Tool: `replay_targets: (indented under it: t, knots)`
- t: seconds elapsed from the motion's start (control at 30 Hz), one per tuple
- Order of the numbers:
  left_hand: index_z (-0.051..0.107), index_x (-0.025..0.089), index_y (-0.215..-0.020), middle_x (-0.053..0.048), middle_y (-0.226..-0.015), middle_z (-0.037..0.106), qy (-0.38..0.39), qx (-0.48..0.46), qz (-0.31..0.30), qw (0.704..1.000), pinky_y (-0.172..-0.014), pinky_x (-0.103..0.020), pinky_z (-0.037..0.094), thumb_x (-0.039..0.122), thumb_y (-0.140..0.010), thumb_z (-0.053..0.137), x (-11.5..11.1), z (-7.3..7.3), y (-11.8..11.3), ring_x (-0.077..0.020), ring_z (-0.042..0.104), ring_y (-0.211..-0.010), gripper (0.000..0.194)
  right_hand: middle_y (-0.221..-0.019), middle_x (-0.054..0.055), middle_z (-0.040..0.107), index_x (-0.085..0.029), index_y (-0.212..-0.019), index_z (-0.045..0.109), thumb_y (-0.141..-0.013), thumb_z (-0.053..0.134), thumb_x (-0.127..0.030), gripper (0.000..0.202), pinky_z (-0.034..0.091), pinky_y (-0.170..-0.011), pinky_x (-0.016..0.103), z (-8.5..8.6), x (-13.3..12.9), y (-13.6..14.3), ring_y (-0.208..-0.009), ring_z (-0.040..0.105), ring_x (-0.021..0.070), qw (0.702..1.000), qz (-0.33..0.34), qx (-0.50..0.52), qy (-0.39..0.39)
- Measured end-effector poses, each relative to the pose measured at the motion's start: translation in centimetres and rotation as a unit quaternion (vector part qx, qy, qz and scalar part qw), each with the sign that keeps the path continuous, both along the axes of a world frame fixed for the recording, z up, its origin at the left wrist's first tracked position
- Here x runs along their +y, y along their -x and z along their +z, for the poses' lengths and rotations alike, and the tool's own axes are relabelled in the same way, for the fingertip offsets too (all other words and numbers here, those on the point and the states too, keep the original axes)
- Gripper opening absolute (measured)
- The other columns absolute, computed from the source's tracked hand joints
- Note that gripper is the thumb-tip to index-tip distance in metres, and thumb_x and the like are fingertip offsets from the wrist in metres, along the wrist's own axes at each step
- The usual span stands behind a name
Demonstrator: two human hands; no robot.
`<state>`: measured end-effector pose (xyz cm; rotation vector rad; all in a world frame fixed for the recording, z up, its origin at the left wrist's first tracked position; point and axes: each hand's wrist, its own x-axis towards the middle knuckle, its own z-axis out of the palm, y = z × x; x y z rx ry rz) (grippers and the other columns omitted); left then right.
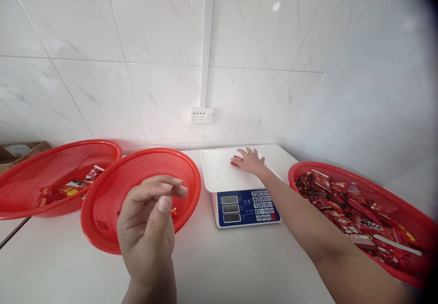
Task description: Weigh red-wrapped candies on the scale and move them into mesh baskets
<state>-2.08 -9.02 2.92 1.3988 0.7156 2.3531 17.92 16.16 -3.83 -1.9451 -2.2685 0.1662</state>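
Note:
My left hand (148, 231) is raised in front of the middle red basket (140, 158). Its fingers are loosely curved, the thumb stands a little apart from them, and nothing shows between. Palm down, my right hand (251, 160) reaches over the white pan (219, 172) of a digital scale (246, 208) with its fingers spread. A small red packet (236, 160) lies on the pan at the left side of this hand; whether they touch I cannot tell. Part of the middle basket's inside is hidden by my left hand, though a bit of red wrapper shows.
On the right, a red basket (294, 172) is heaped with red packets (356, 208). Another red basket (112, 146) at the left holds several packets (71, 188). A cardboard box (41, 148) stands behind it. The tiled wall (160, 99) with a socket (202, 115) bounds the white table (205, 263).

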Motion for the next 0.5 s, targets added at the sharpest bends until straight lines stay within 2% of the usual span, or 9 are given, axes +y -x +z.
replay_targets:
  t: [0.07, 0.17, 0.3, 0.5]
  knots:
    - [0.068, 0.022, -0.089, -0.002, -0.086, 0.067, 0.017, 0.004, -0.006, 1.000, -0.067, -0.028, 0.055, 0.014, -0.083, 0.059, 0.1, -0.1, -0.1, -0.0143, 0.064, -0.075, 0.013, -0.145, 0.014, 0.039, -0.027, -0.136, 0.045, -0.087, 0.033, -0.061, 0.061, 0.031, -0.094, 0.067, -0.9, 0.6, -1.3, -0.132, 0.030, 0.0409, 1.000, 0.004, 0.001, 0.013]
    - [0.068, 0.022, -0.089, -0.001, -0.087, 0.067, 0.023, 0.010, -0.008, 1.000, -0.068, -0.028, 0.056, 0.016, -0.083, 0.059, 0.1, -0.2, -0.1, -0.0140, 0.064, -0.075, 0.012, -0.136, 0.009, 0.051, -0.032, -0.134, 0.046, -0.088, 0.034, -0.057, 0.054, 0.031, -0.096, 0.061, -1.9, 0.3, -1.6, -0.126, 0.039, 0.0354, 0.999, 0.046, 0.004, 0.005]
    - [0.068, 0.022, -0.089, -0.001, -0.084, 0.067, 0.015, 0.012, -0.001, 1.000, -0.067, -0.027, 0.056, 0.015, -0.084, 0.059, 0.0, -0.1, -0.2, -0.0136, 0.064, -0.076, 0.013, -0.134, 0.008, 0.053, -0.027, -0.135, 0.046, -0.090, 0.040, -0.043, 0.048, 0.036, -0.096, 0.046, -2.4, -0.1, -1.2, -0.124, 0.042, 0.0301, 0.996, 0.086, 0.026, -0.019]
    - [0.068, 0.022, -0.091, 0.000, -0.087, 0.067, 0.020, 0.027, -0.015, 0.999, -0.070, -0.026, 0.056, 0.014, -0.086, 0.057, 0.0, -0.2, -0.4, -0.0122, 0.065, -0.075, 0.014, -0.117, 0.012, 0.061, -0.020, -0.129, 0.054, -0.087, 0.048, -0.032, 0.045, 0.041, -0.088, 0.031, -2.7, 0.5, -1.5, -0.104, 0.057, 0.0242, 0.992, 0.087, 0.081, -0.040]
